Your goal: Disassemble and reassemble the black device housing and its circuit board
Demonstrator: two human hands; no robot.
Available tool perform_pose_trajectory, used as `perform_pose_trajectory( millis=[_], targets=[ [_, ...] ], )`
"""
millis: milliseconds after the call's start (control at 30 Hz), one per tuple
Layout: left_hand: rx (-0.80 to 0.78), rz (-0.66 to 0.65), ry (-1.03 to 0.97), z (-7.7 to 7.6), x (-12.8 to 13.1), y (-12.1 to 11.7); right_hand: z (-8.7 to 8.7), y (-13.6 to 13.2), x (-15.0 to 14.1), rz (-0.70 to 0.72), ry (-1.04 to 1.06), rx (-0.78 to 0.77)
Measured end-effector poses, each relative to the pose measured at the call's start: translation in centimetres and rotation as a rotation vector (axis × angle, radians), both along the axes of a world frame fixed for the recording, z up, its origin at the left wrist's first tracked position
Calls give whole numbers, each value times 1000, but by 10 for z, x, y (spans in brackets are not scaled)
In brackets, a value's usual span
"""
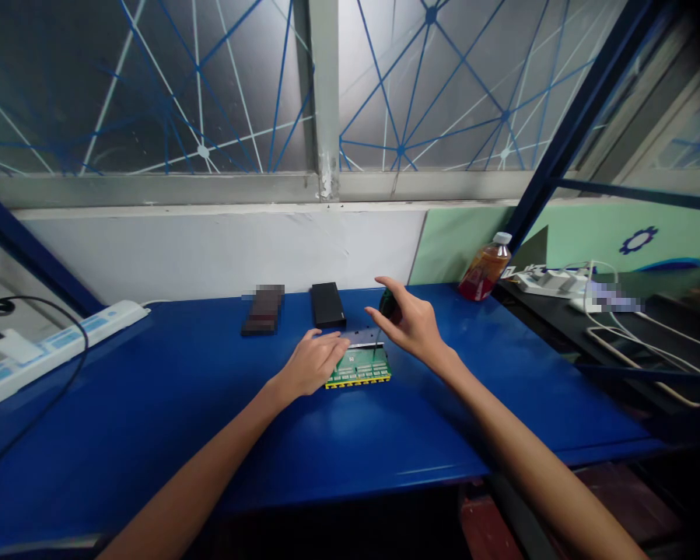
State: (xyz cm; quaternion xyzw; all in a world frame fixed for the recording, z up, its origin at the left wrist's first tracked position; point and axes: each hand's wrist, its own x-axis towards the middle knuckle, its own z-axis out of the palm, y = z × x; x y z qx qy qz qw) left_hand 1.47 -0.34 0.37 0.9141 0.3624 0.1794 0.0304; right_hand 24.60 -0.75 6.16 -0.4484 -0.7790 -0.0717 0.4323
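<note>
A green circuit board point(362, 359) with a yellow strip of terminals along its near edge lies on the blue table. Over its left end, my left hand point(313, 362) presses with bent fingers and grips it; the fingertips partly cover the board. My right hand point(411, 319) is raised above the board's right side, closed around a screwdriver point(388, 305) with a dark handle. Its thin shaft points down to the right part of the board. Thumb and index finger stick out past the handle. Where the tip meets the board is too small to make out.
Behind the board are a black box point(328, 305) and a dark flat object point(263, 311), partly blurred. A drink bottle point(485, 266) stands at the back right. At left lies a white power strip point(58, 350) with a black cable; more cables point(635, 342) lie on the right-hand desk.
</note>
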Motion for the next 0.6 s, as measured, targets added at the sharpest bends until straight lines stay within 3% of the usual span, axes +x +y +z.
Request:
perform_pose_trajectory(
  millis=[200,333,433,600],
  targets=[
    [25,-19,29,-6,-1,2,0,-1,0,70,24,-58],
    [40,-30,54,-8,-2,4,-4,1,-1,13,40,-19],
    [39,-40,65,-5,-1,2,-4,1,-2,-28,25,-18],
    [28,15,12,0,4,-2,-1,0,-2,25,33,-60]
  ],
)
